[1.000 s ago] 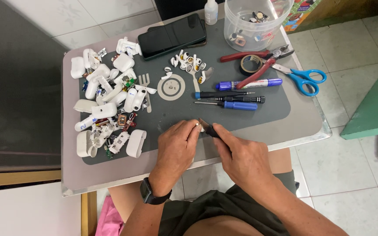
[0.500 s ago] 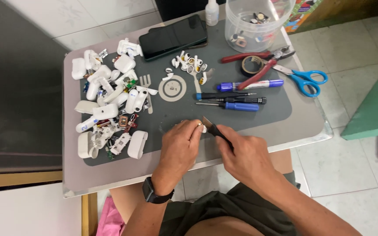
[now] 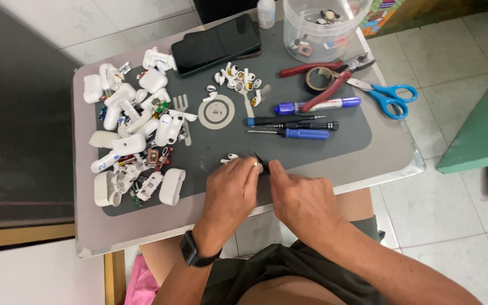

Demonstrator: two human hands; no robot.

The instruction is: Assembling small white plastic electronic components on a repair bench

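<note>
My left hand [image 3: 230, 189] pinches a small white earbud piece [image 3: 258, 165] at its fingertips over the dark grey work mat [image 3: 345, 133]. My right hand [image 3: 300, 197] grips a thin dark tool [image 3: 257, 158] whose tip meets that piece. The two hands touch near the front edge of the mat. Another small white earbud [image 3: 230, 158] lies on the mat just left of my left fingers. A black watch sits on my left wrist [image 3: 193, 252].
A heap of white earbud cases and parts [image 3: 131, 138] fills the mat's left side. Screwdrivers [image 3: 295, 127], a blue marker [image 3: 317, 105], red pliers [image 3: 326, 79], tape roll [image 3: 316, 76], blue scissors [image 3: 388, 97], a black phone [image 3: 218, 43] and a clear tub [image 3: 323, 22] lie farther back.
The dark tool has swung down closer to the piece in my left fingers, and both hands have pressed together. The rest of the table looks the same.
</note>
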